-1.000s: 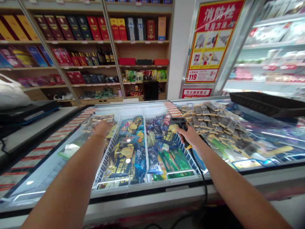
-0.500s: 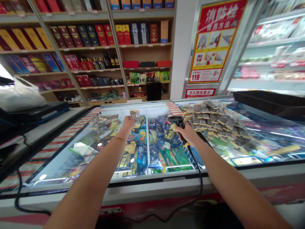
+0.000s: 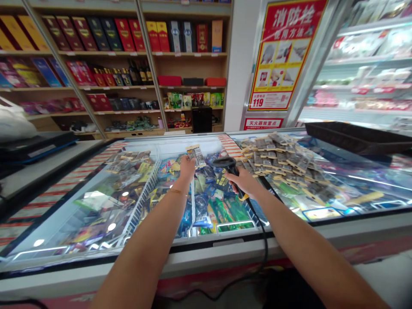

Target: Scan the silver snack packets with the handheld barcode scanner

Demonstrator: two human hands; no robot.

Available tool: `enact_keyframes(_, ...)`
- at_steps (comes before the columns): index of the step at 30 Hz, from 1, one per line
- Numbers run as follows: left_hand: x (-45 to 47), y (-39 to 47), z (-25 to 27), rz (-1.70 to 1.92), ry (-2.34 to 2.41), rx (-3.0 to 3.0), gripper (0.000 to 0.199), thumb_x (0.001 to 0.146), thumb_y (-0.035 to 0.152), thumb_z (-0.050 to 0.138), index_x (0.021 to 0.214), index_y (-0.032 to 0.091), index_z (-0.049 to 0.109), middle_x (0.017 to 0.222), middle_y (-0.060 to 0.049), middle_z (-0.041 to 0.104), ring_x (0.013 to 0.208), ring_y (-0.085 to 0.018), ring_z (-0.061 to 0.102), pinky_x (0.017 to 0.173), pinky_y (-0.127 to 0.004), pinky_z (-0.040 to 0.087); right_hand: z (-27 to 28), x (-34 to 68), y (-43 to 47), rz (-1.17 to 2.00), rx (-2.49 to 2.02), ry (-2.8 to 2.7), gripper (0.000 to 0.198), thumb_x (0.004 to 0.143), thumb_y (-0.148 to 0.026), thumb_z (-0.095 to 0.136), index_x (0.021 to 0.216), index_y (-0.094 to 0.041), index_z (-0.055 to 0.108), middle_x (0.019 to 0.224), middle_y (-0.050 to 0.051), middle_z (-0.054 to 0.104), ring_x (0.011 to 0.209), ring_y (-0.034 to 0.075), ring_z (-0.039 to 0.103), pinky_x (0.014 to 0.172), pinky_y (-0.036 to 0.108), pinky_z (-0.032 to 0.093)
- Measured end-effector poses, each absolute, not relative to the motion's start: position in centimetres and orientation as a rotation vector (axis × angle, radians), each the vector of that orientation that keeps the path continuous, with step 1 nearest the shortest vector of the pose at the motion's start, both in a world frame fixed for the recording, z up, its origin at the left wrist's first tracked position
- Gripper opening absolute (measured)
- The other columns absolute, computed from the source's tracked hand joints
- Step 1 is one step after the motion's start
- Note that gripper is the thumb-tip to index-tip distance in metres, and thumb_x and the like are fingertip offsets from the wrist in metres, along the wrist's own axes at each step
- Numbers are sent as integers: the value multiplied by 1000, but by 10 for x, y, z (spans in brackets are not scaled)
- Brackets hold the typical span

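My left hand (image 3: 187,166) is closed on a small flat snack packet (image 3: 195,156), clear with a tan header strip, held up over the chest freezer. In my right hand (image 3: 243,182) is a black handheld barcode scanner (image 3: 227,164), its head turned toward the packet. A short gap separates scanner and packet. The scanner's cable (image 3: 264,240) runs down over the freezer's front edge. Similar packets lie in a large pile (image 3: 283,156) on the glass at right. A smaller group of packets (image 3: 128,161) is at the left.
Under the hands the chest freezer (image 3: 206,248) holds colourful bagged goods, split by white wire dividers (image 3: 141,201). A black tray (image 3: 357,136) rests at the right on the glass. Shelves of boxes (image 3: 189,55) stand behind, beside a red poster (image 3: 286,56).
My left hand has moved right with the packet, which is now tilted and closer to the scanner. The scanner has shifted slightly left in view. The whole view has turned a little to the right.
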State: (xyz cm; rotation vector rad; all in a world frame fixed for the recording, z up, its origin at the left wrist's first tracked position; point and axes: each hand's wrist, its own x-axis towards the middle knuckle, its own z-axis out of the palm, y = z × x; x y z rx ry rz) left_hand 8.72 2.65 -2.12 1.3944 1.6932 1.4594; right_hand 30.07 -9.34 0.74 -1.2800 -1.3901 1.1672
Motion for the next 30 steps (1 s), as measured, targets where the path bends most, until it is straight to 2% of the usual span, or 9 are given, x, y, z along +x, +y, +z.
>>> enact_keyframes(11,89,27,-23,1467,1665,1379,16,84,20,59,99,15,63,86,-8,73,88,-22,71,80,-31,50,14,297,-103,1188,-1229,-1429,27,79,-40,71,84,-22,51,58,-6,54,37,10,49,36,23,39)
enact_keyframes(22,88,26,-23,1460,1665,1386,15,85,20,60,99,16,61,88,-7,73,88,-22,70,81,-32,50,18,296,-105,1218,-1243,-1420,24,81,-35,69,83,-22,49,57,-6,54,35,10,49,35,24,39)
enact_keyframes(30,90,26,-25,1458,1675,1377,17,89,22,49,100,17,61,96,-9,72,92,-21,69,81,-31,51,16,299,-99,1239,-1187,-1330,27,79,-37,72,85,-21,52,55,-8,53,36,10,49,34,21,38)
